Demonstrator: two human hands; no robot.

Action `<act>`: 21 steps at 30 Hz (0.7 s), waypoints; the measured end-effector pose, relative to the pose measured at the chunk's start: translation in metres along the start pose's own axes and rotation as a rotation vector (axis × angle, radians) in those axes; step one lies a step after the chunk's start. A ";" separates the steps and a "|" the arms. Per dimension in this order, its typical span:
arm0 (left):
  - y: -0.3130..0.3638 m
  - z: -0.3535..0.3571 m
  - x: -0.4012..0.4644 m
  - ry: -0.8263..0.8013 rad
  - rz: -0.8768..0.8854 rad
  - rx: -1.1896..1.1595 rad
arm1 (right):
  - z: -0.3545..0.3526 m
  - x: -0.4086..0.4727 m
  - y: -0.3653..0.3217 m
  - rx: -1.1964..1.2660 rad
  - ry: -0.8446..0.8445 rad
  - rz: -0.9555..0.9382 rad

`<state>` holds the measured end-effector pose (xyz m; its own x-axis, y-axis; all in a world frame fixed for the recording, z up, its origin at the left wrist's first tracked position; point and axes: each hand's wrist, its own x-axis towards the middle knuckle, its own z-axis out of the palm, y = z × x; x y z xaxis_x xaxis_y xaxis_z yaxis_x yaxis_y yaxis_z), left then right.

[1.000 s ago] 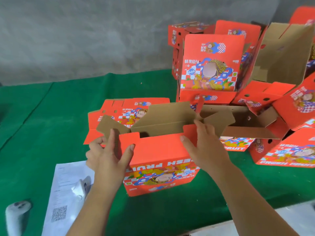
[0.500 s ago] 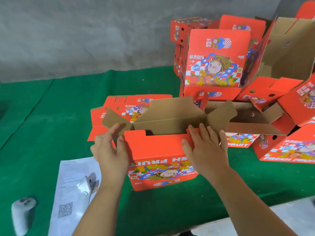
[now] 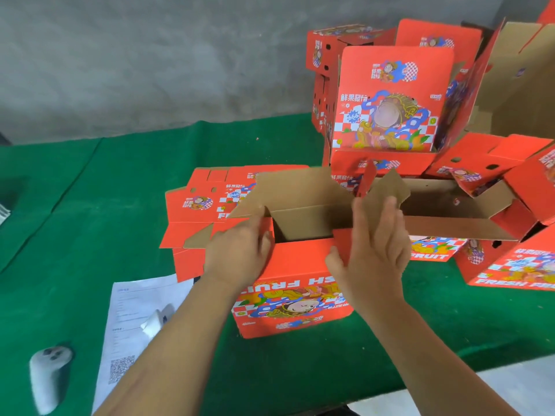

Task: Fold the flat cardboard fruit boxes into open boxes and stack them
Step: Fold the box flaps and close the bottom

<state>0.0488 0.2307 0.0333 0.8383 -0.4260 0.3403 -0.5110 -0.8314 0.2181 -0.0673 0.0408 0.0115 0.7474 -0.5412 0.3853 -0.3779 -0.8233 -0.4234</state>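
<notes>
A red fruit box [image 3: 295, 292] stands half-folded on the green table [image 3: 90, 211] in front of me, its top open and its brown inside showing. My left hand [image 3: 240, 253] lies over the box's left end, fingers stretched along the brown side flap [image 3: 195, 238]. On the right end my right hand [image 3: 372, 250] presses straight fingers against an upright brown flap [image 3: 389, 187], thumb on the red front wall. Flat red boxes [image 3: 195, 202] lie in a pile just behind, to the left.
Folded red boxes [image 3: 390, 100] are heaped at the back right against the grey wall, with more [image 3: 516, 262] lying to the right. A printed paper sheet [image 3: 129, 310] and a white controller [image 3: 48, 376] lie at the near left.
My left hand moved right onto the box's left end. My right hand slid up onto the right flap. The box's end flaps stand more upright than a second ago.
</notes>
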 end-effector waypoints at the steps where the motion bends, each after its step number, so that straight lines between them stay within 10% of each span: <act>1: 0.003 0.005 0.006 -0.010 -0.034 0.130 | 0.002 -0.002 0.001 0.113 0.040 0.062; 6: 0.003 0.028 0.029 -0.140 -0.193 0.116 | 0.006 0.001 0.022 0.386 -0.015 0.015; 9: -0.005 0.024 0.017 0.059 -0.214 0.060 | 0.009 -0.001 0.027 0.256 0.022 -0.172; 15: -0.020 0.004 0.029 0.124 -0.364 -0.832 | -0.005 0.041 0.024 0.334 -0.057 -0.050; 18: -0.020 0.013 0.021 0.034 -0.265 -0.473 | -0.008 0.069 0.018 0.466 0.019 0.072; 21: -0.016 0.013 0.028 -0.168 -0.283 -0.235 | 0.002 0.089 0.005 0.213 -0.379 -0.050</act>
<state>0.0828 0.2282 0.0276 0.9617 -0.2602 0.0864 -0.2683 -0.8285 0.4914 -0.0017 -0.0115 0.0422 0.9246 -0.3681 0.0986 -0.2447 -0.7719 -0.5868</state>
